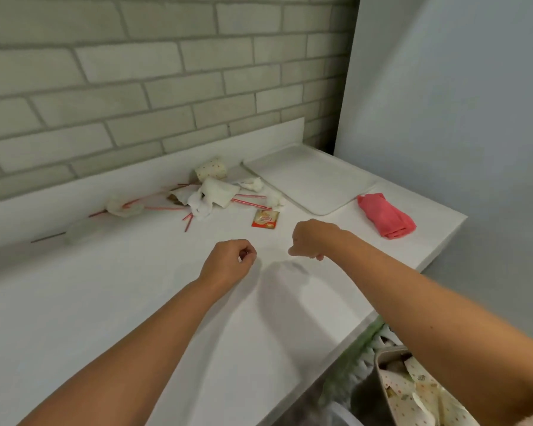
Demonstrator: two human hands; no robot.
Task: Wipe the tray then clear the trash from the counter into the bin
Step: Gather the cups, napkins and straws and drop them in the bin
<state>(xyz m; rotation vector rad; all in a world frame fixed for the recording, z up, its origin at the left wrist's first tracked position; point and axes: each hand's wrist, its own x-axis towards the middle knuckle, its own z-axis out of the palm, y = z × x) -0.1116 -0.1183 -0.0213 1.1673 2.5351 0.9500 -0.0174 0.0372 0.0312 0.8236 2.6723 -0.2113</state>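
Both arms are reaching out over the white counter [120,302], forearms angling in toward each other. I'm watching the left hand [228,262] hovering with its back up, fingers curling in and thumb meeting the fingertips, closed together around nothing I can make out. The right hand [313,239] is hanging just beside it, a touch farther out, wrist bent and knuckles turning down, fingers also balled together with nothing visible in them.

Beyond the right knuckles and off to the right, the white tray [311,179] is lying flat. Its long axis seems to be running from the backsplash out toward the counter's front edge. Just right of the right hand, the folded pink cloth [385,216] is sitting near the tray's closest corner, its length lining up roughly with the tray's.

Straight ahead of the right hand, very near, an orange sauce packet [265,219] is lying flat. Past it, ahead of both fists, the trash is spreading out leftward: crumpled napkins [216,193], a dotted paper piece [211,170] near the backsplash, and red-striped straws [251,203] pointing mostly sideways along the wall.

Under the right forearm, below the counter's edge, the bin [388,351] is showing dotted wrappers inside.
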